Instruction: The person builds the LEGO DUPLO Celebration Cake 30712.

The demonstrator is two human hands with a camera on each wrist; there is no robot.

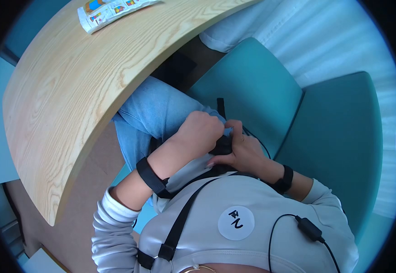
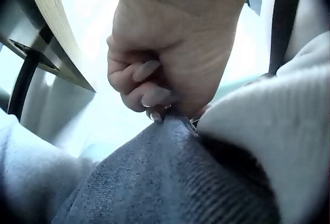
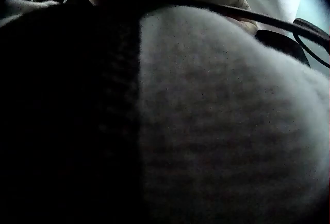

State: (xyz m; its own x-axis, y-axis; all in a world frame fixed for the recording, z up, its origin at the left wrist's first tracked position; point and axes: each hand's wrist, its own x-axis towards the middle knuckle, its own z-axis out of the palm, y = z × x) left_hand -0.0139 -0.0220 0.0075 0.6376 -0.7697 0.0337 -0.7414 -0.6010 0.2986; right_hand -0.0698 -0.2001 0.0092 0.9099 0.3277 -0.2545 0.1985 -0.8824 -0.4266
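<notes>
Jeans (image 1: 157, 104), pale blue, cover the lap beside a wooden table (image 1: 70, 91). The left hand (image 1: 200, 134) curls its fingers and pinches a peak of blue-grey cloth (image 2: 170, 147) (probably the jeans). Next to it, the right hand (image 1: 248, 152) arches thumb and forefinger apart around a black item (image 1: 223, 145) at the waist; whether they grip it cannot be told. A weak pinch could let the cloth slip, and the black strap (image 1: 220, 107) just beyond both hands could tangle in the fingers.
</notes>
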